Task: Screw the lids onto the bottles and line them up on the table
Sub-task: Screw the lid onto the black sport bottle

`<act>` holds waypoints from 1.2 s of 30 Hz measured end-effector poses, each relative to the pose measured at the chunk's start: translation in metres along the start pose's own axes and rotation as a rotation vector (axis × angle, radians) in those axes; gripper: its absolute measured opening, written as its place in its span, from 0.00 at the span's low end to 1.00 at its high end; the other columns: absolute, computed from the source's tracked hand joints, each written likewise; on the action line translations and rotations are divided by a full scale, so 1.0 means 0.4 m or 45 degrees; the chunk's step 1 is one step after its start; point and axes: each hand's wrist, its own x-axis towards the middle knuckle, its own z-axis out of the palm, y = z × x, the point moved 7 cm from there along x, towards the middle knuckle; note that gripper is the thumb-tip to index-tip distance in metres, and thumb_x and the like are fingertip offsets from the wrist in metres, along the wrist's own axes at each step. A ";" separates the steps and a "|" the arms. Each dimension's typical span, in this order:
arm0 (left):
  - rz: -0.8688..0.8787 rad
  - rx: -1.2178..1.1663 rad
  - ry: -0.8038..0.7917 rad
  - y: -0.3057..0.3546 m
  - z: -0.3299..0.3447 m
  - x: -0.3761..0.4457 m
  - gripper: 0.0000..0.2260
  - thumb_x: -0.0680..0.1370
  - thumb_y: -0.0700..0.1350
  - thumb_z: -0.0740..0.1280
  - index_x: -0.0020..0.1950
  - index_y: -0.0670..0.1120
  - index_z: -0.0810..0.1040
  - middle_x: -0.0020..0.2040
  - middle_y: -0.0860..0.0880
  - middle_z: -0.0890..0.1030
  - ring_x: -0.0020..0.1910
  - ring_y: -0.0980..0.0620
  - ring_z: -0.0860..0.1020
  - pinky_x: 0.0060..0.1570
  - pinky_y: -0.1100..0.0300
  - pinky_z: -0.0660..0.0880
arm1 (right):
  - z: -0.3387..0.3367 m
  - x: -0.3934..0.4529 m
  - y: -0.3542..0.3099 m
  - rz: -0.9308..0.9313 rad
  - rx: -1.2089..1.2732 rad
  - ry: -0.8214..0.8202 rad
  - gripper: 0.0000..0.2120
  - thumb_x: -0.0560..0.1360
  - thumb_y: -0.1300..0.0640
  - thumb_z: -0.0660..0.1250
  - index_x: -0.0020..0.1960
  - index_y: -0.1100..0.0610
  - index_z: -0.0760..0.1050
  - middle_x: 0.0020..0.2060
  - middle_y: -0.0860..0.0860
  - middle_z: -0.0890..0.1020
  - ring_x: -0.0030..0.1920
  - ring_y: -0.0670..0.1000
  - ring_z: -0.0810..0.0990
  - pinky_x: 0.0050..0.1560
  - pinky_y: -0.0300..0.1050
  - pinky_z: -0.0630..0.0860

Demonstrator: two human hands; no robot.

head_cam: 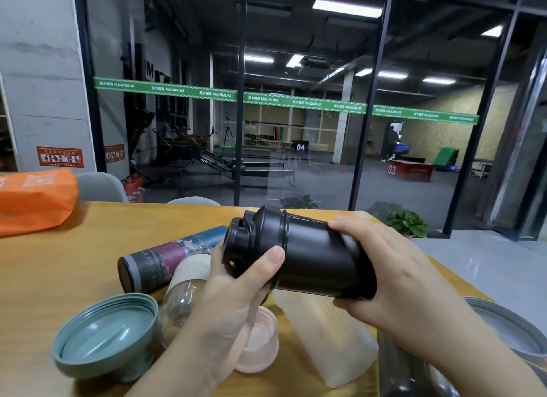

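Observation:
I hold a black bottle (319, 257) sideways above the wooden table (74, 266), its black lid (256, 236) pointing left. My left hand (233, 290) grips the lid, thumb across its front. My right hand (393, 275) wraps round the bottle's base end. Under them lie a patterned blue flask (165, 257), a clear glass bottle (183, 296) with a cream band, and a frosted white bottle (334, 337). A green lid (106, 337) lies upside down at the front left, a pink lid (260, 346) beside it.
An orange bag (35, 201) sits at the table's far left. A grey round container (509, 328) and a dark transparent bottle (405, 370) are at the right front edge. Two chair backs (100, 186) stand behind the table, then a glass wall.

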 end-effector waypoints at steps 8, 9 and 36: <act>-0.092 -0.079 -0.046 -0.020 -0.001 0.008 0.45 0.53 0.43 0.81 0.68 0.44 0.70 0.60 0.41 0.81 0.58 0.44 0.80 0.56 0.51 0.77 | 0.013 -0.013 0.025 0.106 0.086 -0.163 0.40 0.55 0.37 0.68 0.64 0.31 0.56 0.61 0.27 0.68 0.64 0.39 0.67 0.61 0.37 0.65; -0.100 -0.079 -0.062 -0.020 0.000 0.008 0.46 0.52 0.44 0.82 0.68 0.43 0.70 0.60 0.40 0.80 0.59 0.43 0.80 0.56 0.50 0.77 | 0.016 -0.017 0.032 0.135 0.123 -0.201 0.40 0.54 0.36 0.67 0.63 0.27 0.54 0.62 0.25 0.65 0.64 0.36 0.64 0.61 0.34 0.63; 0.049 -0.007 0.083 0.006 -0.008 0.007 0.30 0.56 0.42 0.77 0.58 0.47 0.78 0.52 0.44 0.85 0.49 0.46 0.84 0.43 0.46 0.81 | 0.023 -0.038 0.073 0.373 0.643 -0.261 0.50 0.50 0.29 0.75 0.65 0.24 0.51 0.63 0.22 0.63 0.66 0.29 0.64 0.61 0.30 0.66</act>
